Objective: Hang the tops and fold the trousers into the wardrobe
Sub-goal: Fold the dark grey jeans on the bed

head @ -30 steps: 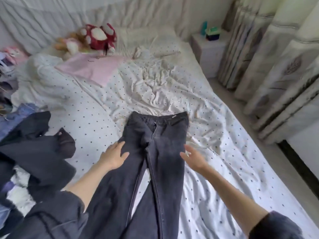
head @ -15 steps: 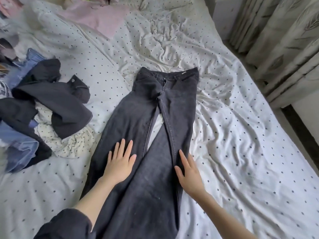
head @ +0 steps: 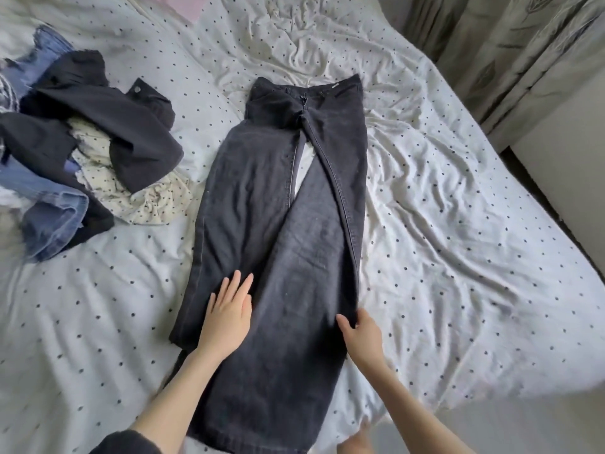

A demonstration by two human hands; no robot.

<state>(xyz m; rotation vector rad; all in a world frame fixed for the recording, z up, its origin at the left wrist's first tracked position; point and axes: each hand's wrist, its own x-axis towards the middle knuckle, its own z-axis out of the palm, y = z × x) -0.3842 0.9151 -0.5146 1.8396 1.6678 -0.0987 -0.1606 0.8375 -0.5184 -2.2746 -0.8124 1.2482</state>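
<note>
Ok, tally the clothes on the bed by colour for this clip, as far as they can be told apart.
Black or dark grey: 2, the trousers laid flat, and a dark garment in the pile (possibly more than one piece)
Blue denim: 1
Cream with dots: 1
Total: 4 that can be told apart

Trousers [head: 281, 204]: laid flat on the bed [head: 458, 257], centre.
Clothes pile [head: 85, 152]: heaped left of them.
Curtains [head: 510, 50]: hung far right.

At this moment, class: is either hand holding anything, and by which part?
The left hand lies flat on the jeans, holding nothing. The right hand touches the right leg's outer edge; a grip cannot be told.
</note>
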